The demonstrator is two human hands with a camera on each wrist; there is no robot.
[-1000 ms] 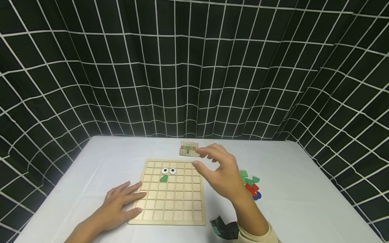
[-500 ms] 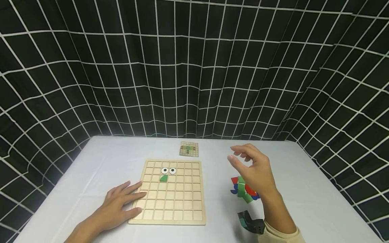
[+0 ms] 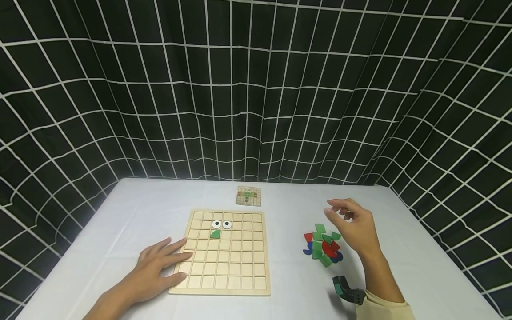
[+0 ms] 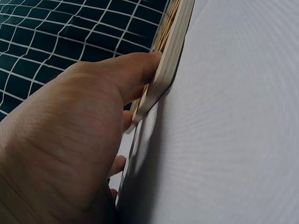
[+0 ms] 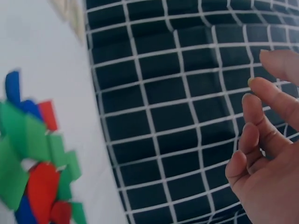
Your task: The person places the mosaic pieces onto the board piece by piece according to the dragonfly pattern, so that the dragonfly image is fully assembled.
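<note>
My left hand [image 3: 154, 271] rests with spread fingers on the left edge of a wooden grid board [image 3: 236, 270]; in the left wrist view its thumb touches the board's rim [image 4: 170, 60]. Two round eye pieces [image 3: 216, 224] sit side by side in the board's upper part, with a green quarter-round piece [image 3: 215, 234] just below the left one. My right hand [image 3: 358, 229] hovers at the right of a pile of loose pieces [image 3: 317, 246], its fingers loosely bent and nothing between thumb and fingertips. Green, red and blue pieces overlap in that pile, seen closer in the right wrist view.
A small pattern card [image 3: 248, 196] lies behind the board, showing a figure on a grid. White cloth covers the table [image 3: 160, 213]. A black curtain with white grid lines [image 3: 248, 98] stands along the back and sides.
My right hand has moved from above the board's right edge rightward past the loose pieces, uncovering the card and the pile. My left hand and the board look unchanged.
</note>
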